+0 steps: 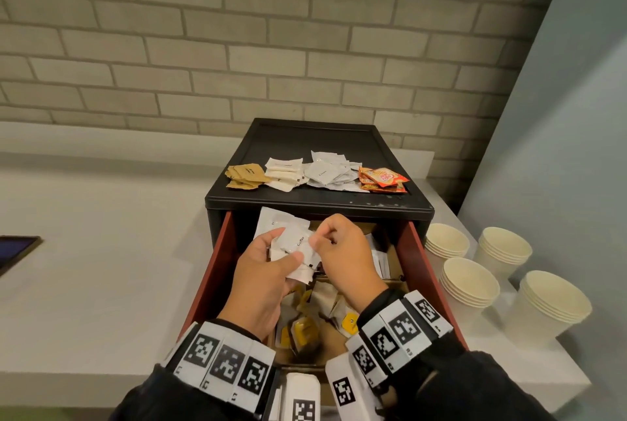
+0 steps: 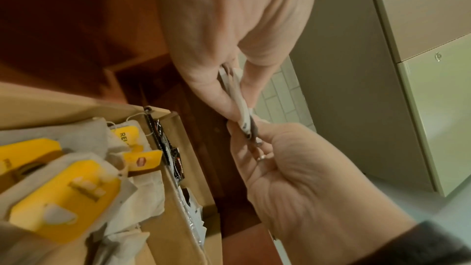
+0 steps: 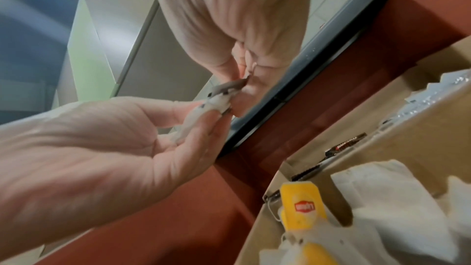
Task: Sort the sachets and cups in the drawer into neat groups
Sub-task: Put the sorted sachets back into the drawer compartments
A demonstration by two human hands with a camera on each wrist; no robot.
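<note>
A bundle of white sachets (image 1: 296,252) is gripped by the left hand (image 1: 263,279) above the open drawer (image 1: 422,271), and its edge is pinched by the right hand (image 1: 342,256). Tea bags with yellow tags (image 1: 305,327) are seen in the drawer. On the black cabinet top (image 1: 305,139), four sachet groups (image 1: 315,173) are laid. Paper cup stacks (image 1: 502,279) are placed on the white counter (image 1: 101,251), which is backed by a grey brick wall (image 1: 237,30).

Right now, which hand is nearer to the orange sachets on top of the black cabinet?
Right. The right hand is above the open drawer, below and just left of the orange sachets. The left hand is further left and lower, holding white sachets.
</note>
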